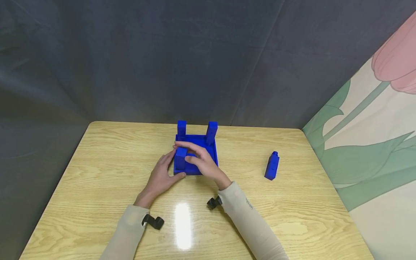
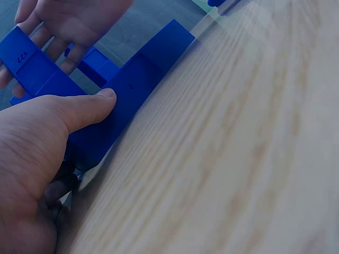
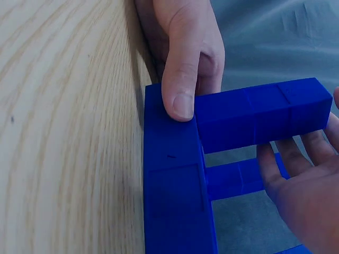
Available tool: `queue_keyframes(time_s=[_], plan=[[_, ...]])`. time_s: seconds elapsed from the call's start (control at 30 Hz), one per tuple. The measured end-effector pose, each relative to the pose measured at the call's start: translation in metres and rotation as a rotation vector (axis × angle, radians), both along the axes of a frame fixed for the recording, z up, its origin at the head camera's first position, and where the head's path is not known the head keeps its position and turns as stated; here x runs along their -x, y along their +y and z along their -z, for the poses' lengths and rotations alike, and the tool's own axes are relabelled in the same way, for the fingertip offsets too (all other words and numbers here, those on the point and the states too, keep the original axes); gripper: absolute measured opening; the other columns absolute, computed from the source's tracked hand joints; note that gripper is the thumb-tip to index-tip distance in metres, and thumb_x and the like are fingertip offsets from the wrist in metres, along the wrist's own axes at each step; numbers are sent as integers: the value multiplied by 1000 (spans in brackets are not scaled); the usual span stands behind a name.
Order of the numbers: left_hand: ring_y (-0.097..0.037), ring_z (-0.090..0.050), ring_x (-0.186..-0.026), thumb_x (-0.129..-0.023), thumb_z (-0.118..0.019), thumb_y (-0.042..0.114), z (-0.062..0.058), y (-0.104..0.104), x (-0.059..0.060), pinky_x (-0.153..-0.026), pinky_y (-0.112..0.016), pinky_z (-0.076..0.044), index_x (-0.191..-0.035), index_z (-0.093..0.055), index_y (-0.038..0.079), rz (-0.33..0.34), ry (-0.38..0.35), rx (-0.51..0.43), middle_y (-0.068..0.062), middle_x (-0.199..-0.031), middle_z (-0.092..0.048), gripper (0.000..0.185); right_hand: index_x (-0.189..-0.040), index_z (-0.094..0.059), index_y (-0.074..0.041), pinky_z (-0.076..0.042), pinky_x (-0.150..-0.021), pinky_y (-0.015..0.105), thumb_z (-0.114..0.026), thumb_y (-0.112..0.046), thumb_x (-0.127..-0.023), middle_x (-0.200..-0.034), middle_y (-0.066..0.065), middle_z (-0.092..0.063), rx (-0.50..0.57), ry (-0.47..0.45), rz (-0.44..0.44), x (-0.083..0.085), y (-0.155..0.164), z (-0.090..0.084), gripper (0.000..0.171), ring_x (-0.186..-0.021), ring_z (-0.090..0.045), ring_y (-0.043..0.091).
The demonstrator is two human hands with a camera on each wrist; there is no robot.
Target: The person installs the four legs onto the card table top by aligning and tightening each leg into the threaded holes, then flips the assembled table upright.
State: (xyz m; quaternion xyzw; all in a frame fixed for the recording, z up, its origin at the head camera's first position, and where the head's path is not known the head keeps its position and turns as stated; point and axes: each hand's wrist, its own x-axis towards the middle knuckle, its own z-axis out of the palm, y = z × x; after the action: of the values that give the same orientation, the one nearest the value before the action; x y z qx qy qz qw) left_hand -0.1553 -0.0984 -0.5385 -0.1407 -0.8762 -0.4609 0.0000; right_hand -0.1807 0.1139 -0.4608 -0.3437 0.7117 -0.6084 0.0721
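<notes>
**Both hands at the blue tray, near-left post under the fingers**

From the head view I see the blue tray (image 1: 212, 153) sitting square on the wooden surface (image 1: 97, 173), toward its far middle. It is a shallow open box with a low wall. Three blue posts stand in it with their long axes upright: one at the far-left corner (image 1: 181, 129), one at the far-right corner (image 1: 211, 132), and the near-left post (image 1: 180, 158), which my hands are on. The near-right corner is hidden behind my right hand.

My left hand (image 1: 161, 177) lies against the tray's near-left corner. In the left wrist view its thumb (image 2: 87, 108) presses flat on the outer wall at the base of the post; the other fingers are curled under, and I cannot tell what they touch. In the right wrist view that same thumb (image 3: 183, 84) sits right where the post (image 3: 259, 119) meets the tray wall (image 3: 175, 185).

My right hand (image 1: 201, 160) reaches over the tray from the near right. Its fingers are straight and loosely spread, laid over the top of the near-left post and touching it, not wrapped round it.

A fourth blue block (image 1: 271, 166) with a small knob on top stands well apart to the right, leaning slightly.
</notes>
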Motion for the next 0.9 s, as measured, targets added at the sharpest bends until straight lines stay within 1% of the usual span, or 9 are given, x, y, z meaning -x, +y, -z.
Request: queue_keyframes(time_s=[0.13,0.2,0.3,0.4,0.57,0.67,0.8,0.9], plan=[[-51,-23,-166,-97,-87,38,0,0,0,-132,-71,-23,-177,-29,9,3,-2,-7,-21,-178,-35,103,-158,-56,6,-44,-124,57,-53,0,-109,-161,24,-58,-3,-22,6,1,1,0,49,-151,-54,35],[-50,-24,-166,-96,-87,38,0,0,0,-132,-71,-23,-177,-29,9,5,-2,-9,-21,-178,-35,103,-157,-57,4,-46,-123,56,-54,0,-110,-161,23,-58,-16,-22,18,0,1,0,48,-150,-55,34],[-49,-25,-166,-96,-88,38,-1,0,0,-131,-72,-24,-177,-29,11,4,-6,-11,-20,-178,-35,104,-157,-59,3,-47,-121,58,-57,-1,-110,-159,21,-60,-32,-12,39,1,0,0,47,-148,-57,33],[-48,-26,-165,-96,-88,38,-1,0,0,-130,-72,-26,-177,-29,11,4,-7,-11,-20,-178,-35,104,-155,-61,0,-49,-118,60,-63,-4,-110,-154,18,-64,-57,14,72,1,0,1,45,-143,-60,31],[-46,-31,-164,-95,-89,37,-2,0,0,-129,-70,-30,-175,-32,5,0,-2,-10,-21,-176,-37,103,-149,-66,-3,-52,-116,53,-70,-7,-109,-147,14,-69,-113,93,130,0,-2,2,41,-134,-64,27],[-46,-33,-163,-95,-89,37,-2,0,0,-128,-69,-32,-174,-32,3,-1,6,-4,-22,-175,-38,103,-143,-69,-3,-53,-114,54,-74,-7,-106,-142,13,-70,-125,132,177,0,-3,2,37,-129,-64,28],[-47,-32,-163,-96,-88,37,-2,0,0,-128,-70,-32,-174,-31,2,-3,3,2,-23,-175,-38,103,-135,-72,-5,-55,-111,57,-78,-8,-104,-136,13,-72,-133,152,234,0,-4,4,32,-123,-66,29],[-48,-29,-165,-96,-88,37,-3,0,-1,-129,-71,-30,-175,-31,3,-5,-8,2,-23,-176,-37,103,-132,-73,-6,-57,-108,55,-81,-9,-103,-130,12,-73,-137,152,257,-1,-5,4,31,-118,-67,28]])
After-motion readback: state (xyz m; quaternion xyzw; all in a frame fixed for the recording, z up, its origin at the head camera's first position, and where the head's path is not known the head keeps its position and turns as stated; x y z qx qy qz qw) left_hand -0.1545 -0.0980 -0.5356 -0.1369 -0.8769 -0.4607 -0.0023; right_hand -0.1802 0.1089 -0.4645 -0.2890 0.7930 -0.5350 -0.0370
